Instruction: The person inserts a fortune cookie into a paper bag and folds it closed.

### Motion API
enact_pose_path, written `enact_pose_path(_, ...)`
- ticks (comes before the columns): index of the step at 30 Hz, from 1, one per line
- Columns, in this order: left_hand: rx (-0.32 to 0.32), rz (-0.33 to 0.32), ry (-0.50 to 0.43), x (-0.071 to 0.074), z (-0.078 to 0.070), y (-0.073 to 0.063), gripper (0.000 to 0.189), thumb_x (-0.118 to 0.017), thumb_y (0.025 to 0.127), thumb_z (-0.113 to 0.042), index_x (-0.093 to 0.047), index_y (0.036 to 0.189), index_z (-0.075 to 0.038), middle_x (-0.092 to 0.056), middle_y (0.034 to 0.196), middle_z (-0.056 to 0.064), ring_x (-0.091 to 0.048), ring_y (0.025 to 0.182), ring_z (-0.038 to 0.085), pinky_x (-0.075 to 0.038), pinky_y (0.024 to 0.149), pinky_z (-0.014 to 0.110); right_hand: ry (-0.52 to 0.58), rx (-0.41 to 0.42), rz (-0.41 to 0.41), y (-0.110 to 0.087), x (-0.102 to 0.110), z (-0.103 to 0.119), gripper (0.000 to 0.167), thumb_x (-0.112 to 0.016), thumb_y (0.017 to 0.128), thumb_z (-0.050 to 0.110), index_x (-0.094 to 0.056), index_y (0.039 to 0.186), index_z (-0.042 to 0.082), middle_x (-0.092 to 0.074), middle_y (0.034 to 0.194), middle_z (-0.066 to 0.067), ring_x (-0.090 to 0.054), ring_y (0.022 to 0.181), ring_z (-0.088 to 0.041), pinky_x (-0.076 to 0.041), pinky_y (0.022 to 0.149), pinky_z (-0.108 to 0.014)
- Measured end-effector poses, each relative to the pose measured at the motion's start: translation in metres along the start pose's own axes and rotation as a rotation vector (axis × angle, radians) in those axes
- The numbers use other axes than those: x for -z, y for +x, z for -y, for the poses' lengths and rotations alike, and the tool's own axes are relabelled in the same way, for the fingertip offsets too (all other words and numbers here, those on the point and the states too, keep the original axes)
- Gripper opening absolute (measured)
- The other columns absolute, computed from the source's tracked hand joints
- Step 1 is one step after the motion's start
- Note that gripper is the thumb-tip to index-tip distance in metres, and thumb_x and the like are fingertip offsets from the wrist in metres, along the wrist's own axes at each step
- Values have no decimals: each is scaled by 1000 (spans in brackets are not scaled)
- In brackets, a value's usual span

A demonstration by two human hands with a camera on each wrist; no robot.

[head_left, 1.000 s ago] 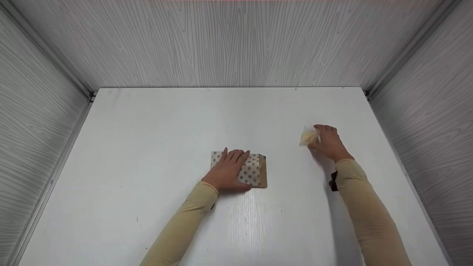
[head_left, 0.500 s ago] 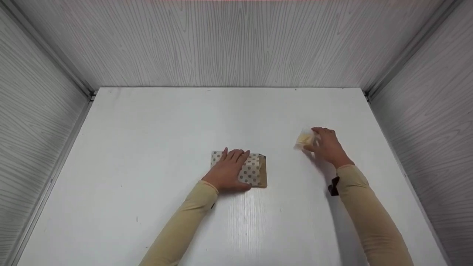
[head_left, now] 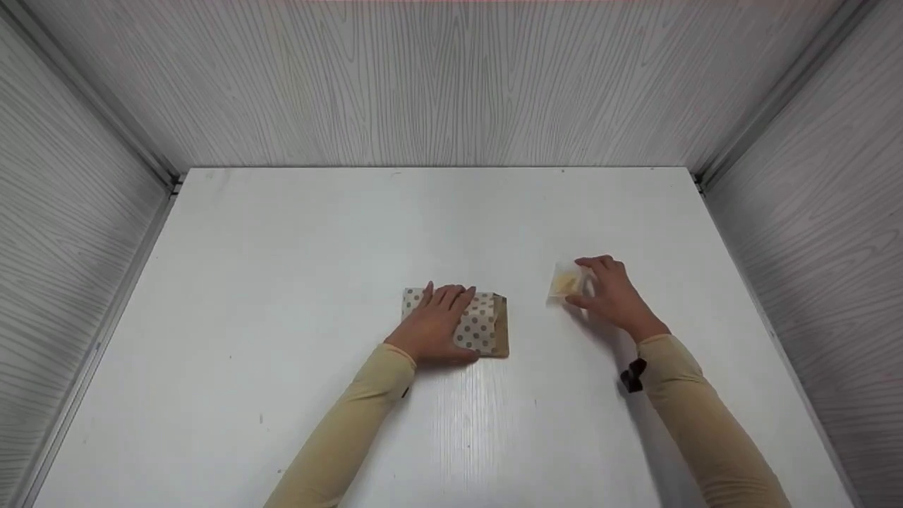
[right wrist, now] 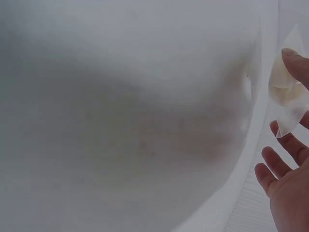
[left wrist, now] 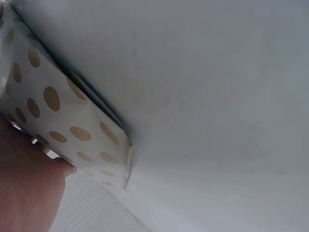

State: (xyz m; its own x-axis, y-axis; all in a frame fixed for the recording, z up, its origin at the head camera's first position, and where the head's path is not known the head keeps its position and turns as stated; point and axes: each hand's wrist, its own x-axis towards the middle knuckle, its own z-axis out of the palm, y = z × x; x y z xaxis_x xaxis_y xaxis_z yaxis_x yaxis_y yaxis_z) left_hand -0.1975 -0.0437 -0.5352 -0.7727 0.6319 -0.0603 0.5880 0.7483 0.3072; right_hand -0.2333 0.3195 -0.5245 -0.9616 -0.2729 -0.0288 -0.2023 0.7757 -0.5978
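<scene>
A white paper bag [head_left: 477, 331] with dots and a brown inner edge at its right end lies mid-table in the head view. My left hand [head_left: 434, 331] rests on it with fingers spread across the top and thumb along the near edge. The left wrist view shows the same dotted bag [left wrist: 58, 111] beside part of the hand. Right of the bag, my right hand [head_left: 607, 293] pinches a small clear packet [head_left: 566, 282] with pale yellow contents between thumb and forefinger, the other fingers apart. In the right wrist view the packet [right wrist: 285, 87] is at the right edge.
The white tabletop [head_left: 296, 233] spreads around both hands. A grey wood-grain panel [head_left: 451, 85] stands along the back edge, with similar panels at the left and right sides. A black band [head_left: 633, 375] is on the right sleeve.
My right hand has moved left and toward me with the packet, closer to the dotted bag. The left hand and the bag have stayed where they were.
</scene>
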Motion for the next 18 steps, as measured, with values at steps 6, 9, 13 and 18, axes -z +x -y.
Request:
enact_pose_path(6, -4, -3, -17, 0, 0, 1, 111, -70, 76, -67, -20, 157, -10, -32, 151, 11, -22, 143, 25, -4, 117, 49, -11, 47, 4, -7, -7, 9, 69, -77, 86, 32, -45, 143, 7, -41, 138, -15, -28, 133, -36, -33, 105, -54)
enact_pose_path(9, -12, -8, -22, 0, 1, 0, 111, -70, 75, -67, -21, 157, -9, -32, 151, 12, -23, 142, 25, -5, 117, 50, 9, 47, 11, -12, -12, 15, 71, -78, 86, 31, -44, 143, 7, -41, 139, -15, -29, 135, -34, -31, 107, -52)
enact_pose_path(13, -22, -16, -28, 0, 1, -1, 111, -71, 75, -66, -22, 156, -9, -33, 150, 12, -23, 142, 26, -6, 117, 51, 28, 41, 18, -17, -18, 24, 72, -80, 84, 30, -43, 141, 5, -41, 138, -17, -34, 132, -33, -32, 107, -51)
enact_pose_path(18, -25, -21, -44, 0, 1, -1, 110, -71, 75, -65, -22, 156, -9, -32, 151, 12, -23, 143, 26, -5, 117, 50, 36, 95, 23, -22, -24, 37, 69, -80, 83, 28, -46, 137, 3, -44, 136, -16, -36, 131, -31, -33, 107, -48)
